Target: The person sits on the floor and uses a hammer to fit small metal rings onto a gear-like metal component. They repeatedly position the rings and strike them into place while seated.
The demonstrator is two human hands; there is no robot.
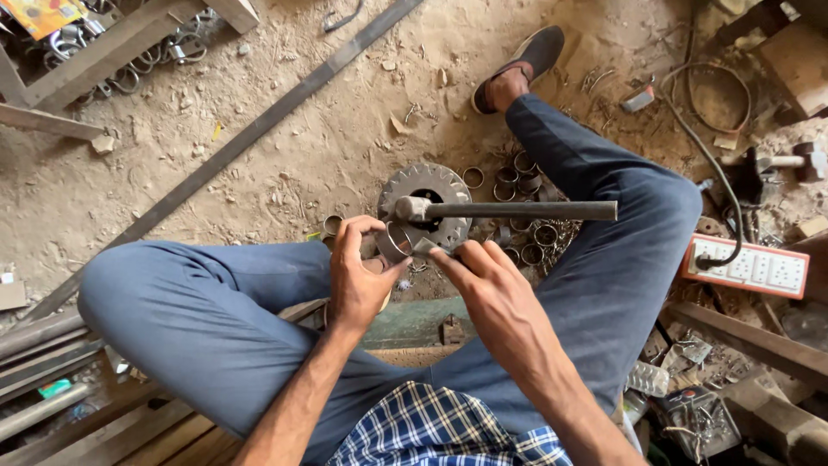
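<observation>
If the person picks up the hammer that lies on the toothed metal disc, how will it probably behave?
The hammer probably feels head-heavy, since its metal head looks thick. Its round, straight handle might roll off the toothed disc. It looks stiff.

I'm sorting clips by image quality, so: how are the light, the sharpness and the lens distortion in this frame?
Head view: soft, even daylight with no harsh glare; the left hand, right hand and metal ring are sharp; the hammer casts only a faint shadow; wide-angle bending shows at the edges, curving the long metal bar.
</observation>
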